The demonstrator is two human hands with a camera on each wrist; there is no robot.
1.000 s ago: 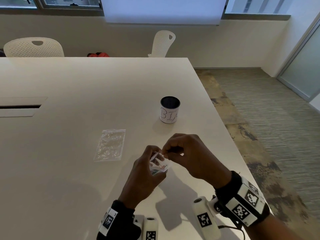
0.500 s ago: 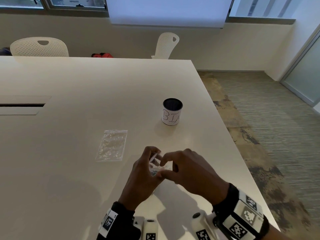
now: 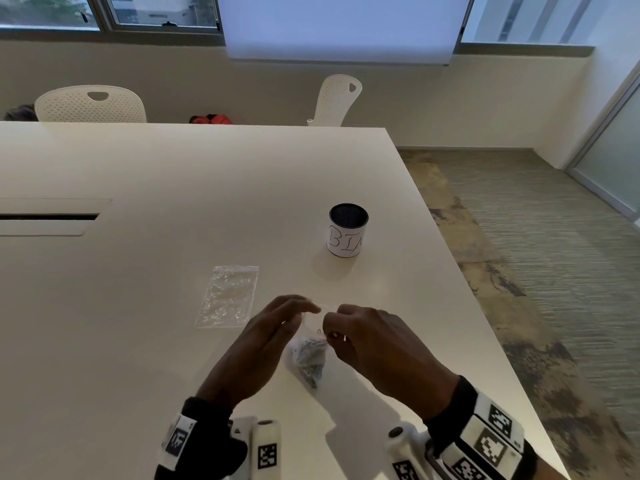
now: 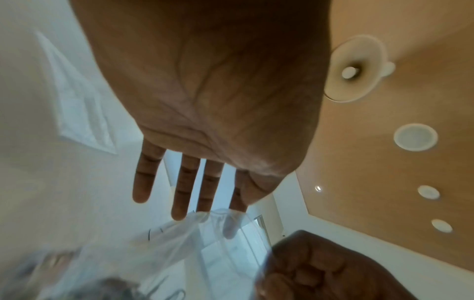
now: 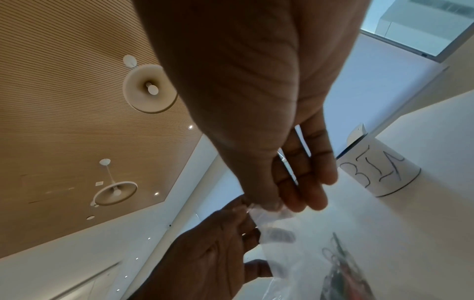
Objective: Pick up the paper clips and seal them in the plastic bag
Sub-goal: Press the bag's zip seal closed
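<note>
The bag (image 3: 311, 333) is clear, crinkled plastic, upright between the hands near the desk's (image 3: 173, 202) right edge, toward its near edge. The paper clips (image 3: 309, 360) sit bunched in its bottom as a greyish clump; its top is slack. The right hand (image 3: 375, 344) is curled, thumb and fingers (image 5: 295, 194) pinching the bag's top edge. The left hand (image 3: 266, 337) has nearly straight fingers (image 4: 180, 192), tips at the bag's top, forefinger showing through the plastic; whether it grips, I cannot tell.

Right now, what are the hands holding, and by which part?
Both the left hand and right hand pinch the small clear plastic bag by its top edge; the paper clips sit in its bottom.
</note>
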